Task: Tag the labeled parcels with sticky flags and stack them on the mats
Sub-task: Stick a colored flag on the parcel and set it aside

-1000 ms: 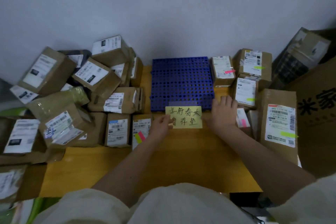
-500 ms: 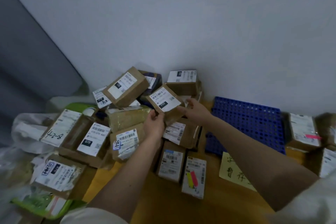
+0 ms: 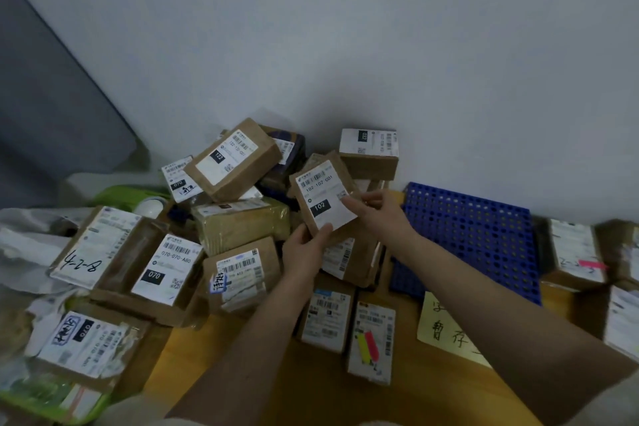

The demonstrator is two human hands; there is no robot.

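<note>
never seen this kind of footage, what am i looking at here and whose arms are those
There is no machine: the arms belong to a person wearing a camera on their head, looking down at their own hands. The left hand and right hand together hold a small brown parcel labelled 102. Below it, more labelled parcels are heaped on a wooden table against a wall. To the right lies a blue perforated mat and a yellow handwritten note. One parcel nearby carries yellow and pink flags.

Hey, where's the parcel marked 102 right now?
In the head view, the 102 parcel sits centre frame, lifted above the pile, with the left hand gripping its lower end and the right hand its right edge, just left of the blue mat.
</note>
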